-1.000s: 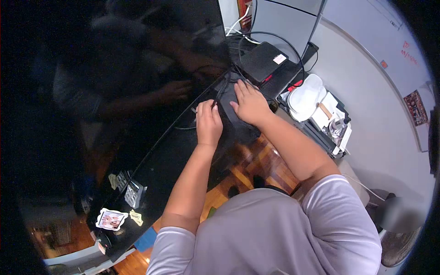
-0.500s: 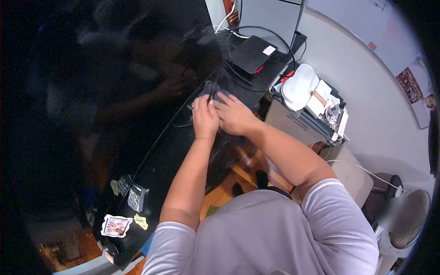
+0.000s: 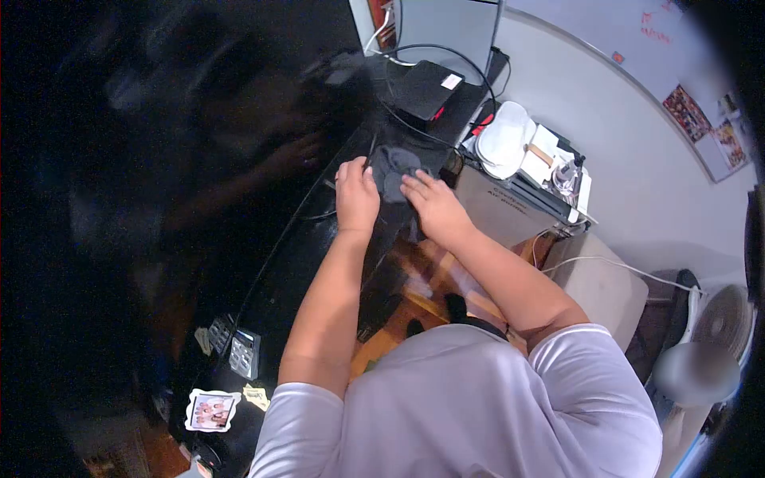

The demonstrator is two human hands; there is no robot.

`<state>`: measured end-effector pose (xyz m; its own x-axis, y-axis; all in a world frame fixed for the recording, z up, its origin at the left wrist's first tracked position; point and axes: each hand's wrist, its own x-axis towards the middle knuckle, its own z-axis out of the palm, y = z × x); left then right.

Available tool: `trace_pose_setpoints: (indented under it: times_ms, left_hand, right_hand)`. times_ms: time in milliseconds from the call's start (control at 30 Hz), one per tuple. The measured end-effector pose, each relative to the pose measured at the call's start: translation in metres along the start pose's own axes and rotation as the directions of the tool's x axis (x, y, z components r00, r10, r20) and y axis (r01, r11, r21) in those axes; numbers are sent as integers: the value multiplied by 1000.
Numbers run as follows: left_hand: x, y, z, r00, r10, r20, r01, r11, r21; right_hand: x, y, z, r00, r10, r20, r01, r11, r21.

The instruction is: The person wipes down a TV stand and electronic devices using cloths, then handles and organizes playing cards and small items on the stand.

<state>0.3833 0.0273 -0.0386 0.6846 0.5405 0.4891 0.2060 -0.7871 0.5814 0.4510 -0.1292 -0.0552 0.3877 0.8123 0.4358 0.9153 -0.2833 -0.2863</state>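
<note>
A crumpled dark grey cloth (image 3: pixel 392 171) lies on the black desk (image 3: pixel 299 263), between my two hands. My right hand (image 3: pixel 437 209) has its fingers bent together over the cloth's right edge. To its left, my left hand (image 3: pixel 356 197) is closed around a thin black cable (image 3: pixel 371 150), which rises past the fingertips. Part of the cable is hidden under the fingers. A large dark glossy screen (image 3: pixel 199 159) stands along the desk's left side and reflects an arm.
A black box (image 3: pixel 428 92) with looping cables sits at the desk's far end. Right of it, a grey air purifier (image 3: pixel 500 207) bears a white case (image 3: pixel 506 139) and papers. A calculator (image 3: pixel 245 354) and a framed picture (image 3: pixel 212 411) are near. A fan (image 3: pixel 717 323) stands right.
My right hand has moved right, away from my left hand. The grey cloth between them now shows more fully. The camera view has shifted slightly.
</note>
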Motion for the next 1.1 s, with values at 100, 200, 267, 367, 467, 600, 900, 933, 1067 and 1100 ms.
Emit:
trace_pose_setpoints:
  times_ms: [100,200,267,367,467,600,900,933,1067,1100]
  left_hand:
    - [2,2,0,999,19,36,-20,999,35]
    - [3,4,-1,996,53,66,-58,995,82]
    - [5,1,0,986,104,129,-122,982,141]
    - [5,7,-4,959,88,270,-146,968,203]
    - [4,29,-2,981,118,154,-152,959,238]
    - [29,64,22,967,254,18,-255,960,119]
    - [65,78,106,882,-471,21,448,821,-354]
    - [66,78,105,828,-557,73,534,740,-408]
    - [75,87,104,648,-731,217,723,499,-478]
    - [76,88,104,604,-752,264,754,431,-496]
  right_hand:
    - [-22,2,-5,1000,-8,18,5,985,170]
    - [-37,7,-21,988,140,62,-153,875,460]
    - [-47,23,-32,891,367,268,-434,513,740]
    - [-58,52,-71,633,612,473,-560,-60,827]
    - [-61,100,-97,570,662,487,-370,-322,871]
    - [-33,157,-116,601,667,440,-337,-288,897]
    - [78,239,-84,831,362,423,-547,393,739]
    - [87,236,-82,792,356,496,-610,411,678]
    - [107,236,-59,752,334,569,-658,438,612]
    - [109,235,-52,801,339,494,-599,463,653]
